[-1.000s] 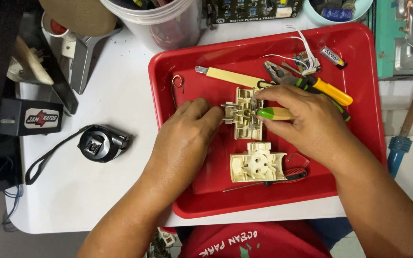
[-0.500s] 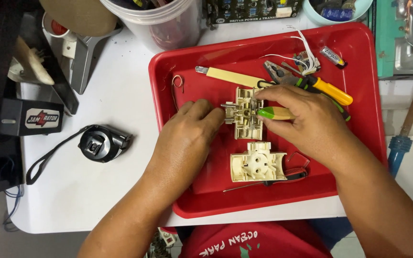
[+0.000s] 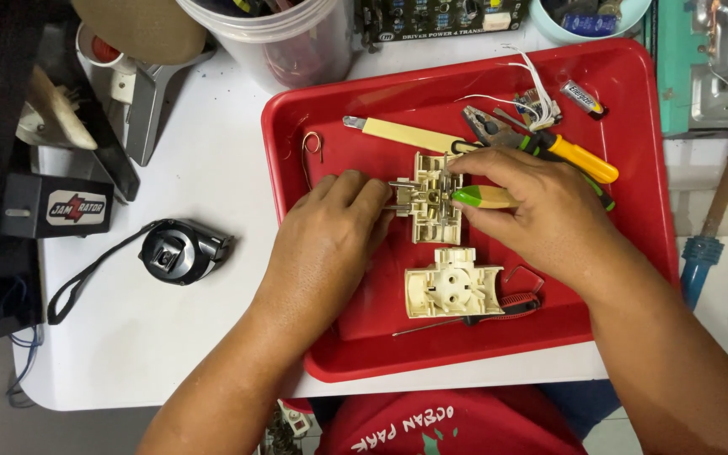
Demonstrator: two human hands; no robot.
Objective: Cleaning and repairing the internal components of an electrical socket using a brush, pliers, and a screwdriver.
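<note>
White tabletop [image 3: 204, 168] fills the view, crowded along its far edge. At far left a small black box [image 3: 56, 206] sits partly under dark clutter that is hard to make out, and a black tape measure with a looped strap [image 3: 183, 250] lies just to its right. A clear plastic tub [image 3: 284, 38] is cut off by the top edge.

The red plastic tray [image 3: 634, 168] holds the work. The left hand [image 3: 330, 244] rests palm down in it, its grip pinched on the left side of a cream plastic socket body with exposed metal parts [image 3: 433, 211]; the fingertips hide what exactly they pinch. Just below lies a separate cream socket cover [image 3: 452, 291], with a thin black and red screwdriver [image 3: 499, 307] touching its lower edge.

The right hand [image 3: 549, 215] has its grip closed around a green-handled tool [image 3: 482, 198], whose tip is hidden against the socket body. Behind it lie a cream flat strip [image 3: 398, 132], pliers [image 3: 490, 126] and a yellow-handled screwdriver [image 3: 579, 157], partly covered by the hand. A blue-handled soldering iron [image 3: 705, 244] lies right of the tray.
</note>
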